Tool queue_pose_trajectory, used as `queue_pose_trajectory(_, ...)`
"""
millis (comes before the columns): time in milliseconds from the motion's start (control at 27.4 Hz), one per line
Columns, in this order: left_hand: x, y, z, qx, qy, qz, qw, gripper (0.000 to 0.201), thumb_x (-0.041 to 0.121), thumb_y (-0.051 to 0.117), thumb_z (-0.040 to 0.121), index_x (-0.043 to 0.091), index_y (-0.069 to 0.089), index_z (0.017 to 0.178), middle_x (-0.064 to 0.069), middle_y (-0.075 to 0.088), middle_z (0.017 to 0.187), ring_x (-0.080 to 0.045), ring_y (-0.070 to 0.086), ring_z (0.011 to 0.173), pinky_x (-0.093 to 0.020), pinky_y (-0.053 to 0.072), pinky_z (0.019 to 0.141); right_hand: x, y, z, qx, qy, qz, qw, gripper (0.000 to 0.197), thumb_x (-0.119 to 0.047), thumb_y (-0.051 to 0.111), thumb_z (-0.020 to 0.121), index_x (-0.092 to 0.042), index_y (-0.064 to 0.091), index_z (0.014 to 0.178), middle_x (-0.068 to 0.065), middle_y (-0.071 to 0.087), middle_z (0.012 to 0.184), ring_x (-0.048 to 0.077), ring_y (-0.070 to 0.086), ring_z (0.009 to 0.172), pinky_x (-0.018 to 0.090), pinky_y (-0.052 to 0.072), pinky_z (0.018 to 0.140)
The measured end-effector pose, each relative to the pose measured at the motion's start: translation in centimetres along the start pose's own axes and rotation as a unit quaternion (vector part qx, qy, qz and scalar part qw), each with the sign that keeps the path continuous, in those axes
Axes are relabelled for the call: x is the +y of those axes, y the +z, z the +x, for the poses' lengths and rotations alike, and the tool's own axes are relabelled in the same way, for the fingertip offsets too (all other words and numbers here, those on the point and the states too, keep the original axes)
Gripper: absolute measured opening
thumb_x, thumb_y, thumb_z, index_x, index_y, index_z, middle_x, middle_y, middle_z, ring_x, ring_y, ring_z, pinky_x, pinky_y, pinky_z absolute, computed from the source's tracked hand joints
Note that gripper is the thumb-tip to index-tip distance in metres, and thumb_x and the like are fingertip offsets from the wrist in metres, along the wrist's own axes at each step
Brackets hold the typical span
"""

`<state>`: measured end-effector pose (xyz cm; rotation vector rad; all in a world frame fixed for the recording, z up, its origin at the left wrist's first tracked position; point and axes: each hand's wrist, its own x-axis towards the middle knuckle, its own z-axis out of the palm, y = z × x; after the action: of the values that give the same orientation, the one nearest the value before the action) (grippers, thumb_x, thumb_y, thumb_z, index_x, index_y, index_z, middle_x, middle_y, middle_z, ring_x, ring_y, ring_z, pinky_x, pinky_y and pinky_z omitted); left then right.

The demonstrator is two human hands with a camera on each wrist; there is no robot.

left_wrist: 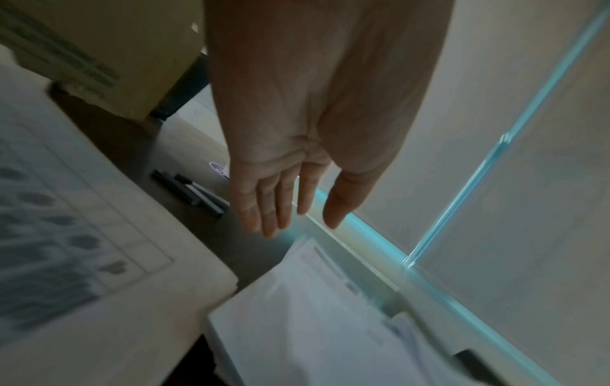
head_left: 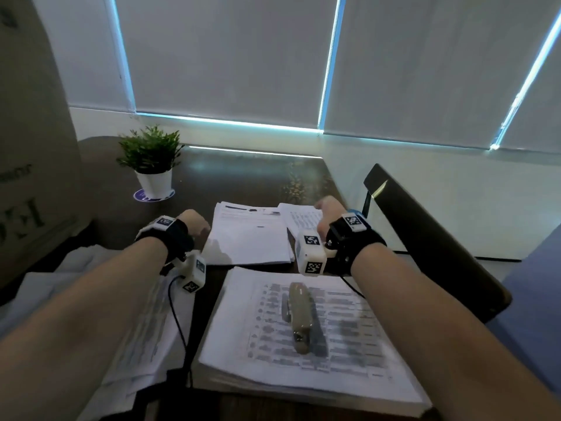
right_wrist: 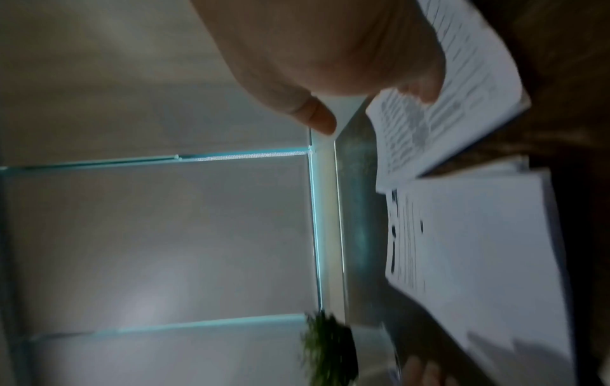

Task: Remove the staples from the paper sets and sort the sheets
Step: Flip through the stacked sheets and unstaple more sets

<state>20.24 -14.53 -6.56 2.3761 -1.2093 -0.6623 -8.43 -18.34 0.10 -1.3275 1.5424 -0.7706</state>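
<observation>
Head view: both hands' fingers hidden; left hand (left_wrist: 290, 167) flat, empty; right hand (right_wrist: 346, 52) blurred, grip on sheets (right_wrist: 439, 125) unclear.

Both forearms are bare, and each wrist wears a black strap: the left wrist strap (head_left: 174, 235) and the right wrist strap (head_left: 355, 247) each carry 2 white blocks printed with black-and-white square markers, with a thin black cable (head_left: 179, 323) trailing from the left unit.
</observation>
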Motion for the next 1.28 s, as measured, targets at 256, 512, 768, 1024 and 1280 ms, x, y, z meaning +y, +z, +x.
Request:
queue_pose_trajectory(256,-10.7,-6.8,-9.5,0.049,-0.091,0.080,0.991,0.042,0.019,0.058,0.093,-0.005,0.053,0.127,-0.017,0.053,0.133,-0.031,0.051,0.120,-0.031,0.042,0.082,-0.1,14.9,-9.4,-0.285,0.074,0.053,0.954,0.036,-0.013,0.052,0.097,0.002,0.044,0.129,0.020,0.052,0.115,0.030,0.059,0.095,0.033,0.055,0.071)
queue_pose_trajectory(512,-21.6,-7.4,-13.4,0.007,-0.196,0.111,0.974,0.066,0.044,0.048,0.097,0.004,0.030,0.146,-0.017,0.035,0.149,-0.031,0.040,0.131,-0.030,0.036,0.088,0.9,19.2,-14.1,-0.296,-0.053,-0.265,0.916,0.054,-0.024,0.052,0.101,0.002,0.036,0.147,0.016,0.051,0.125,0.026,0.055,0.110,0.033,0.041,0.103)
queue_pose_trajectory(768,-26.7,-6.8,-12.3,0.055,-0.230,0.059,0.970,0.118,0.092,0.031,0.068,0.001,0.032,0.144,-0.021,0.037,0.146,-0.034,0.041,0.130,-0.040,0.034,0.107,2.0,19.9,-14.0,-0.328,0.001,-0.283,0.901,0.042,-0.023,0.061,0.096,-0.008,0.045,0.132,0.011,0.050,0.092,0.025,0.053,0.086,0.026,0.048,0.076)
queue_pose_trajectory(1024,-30.0,-6.1,-9.5,0.132,-0.249,0.025,0.959,0.108,0.085,0.027,0.077,0.005,0.021,0.150,-0.018,0.025,0.153,-0.037,0.031,0.136,-0.043,0.030,0.110,2.6,22.6,-15.5,-0.360,-0.039,-0.251,0.898,0.033,-0.015,0.064,0.093,-0.010,0.051,0.123,0.010,0.054,0.088,0.023,0.054,0.074,0.035,0.052,0.079)
queue_pose_trajectory(1280,-23.4,-4.7,-15.2,0.087,-0.103,-0.221,0.966,0.039,0.017,0.066,0.088,0.000,0.055,0.121,-0.017,0.063,0.114,-0.031,0.061,0.097,-0.037,0.050,0.087,4.7,23.3,-14.1,-0.370,-0.034,-0.086,0.924,0.046,0.015,0.058,0.086,0.006,0.054,0.132,0.008,0.055,0.137,0.022,0.048,0.129,0.032,0.041,0.107)
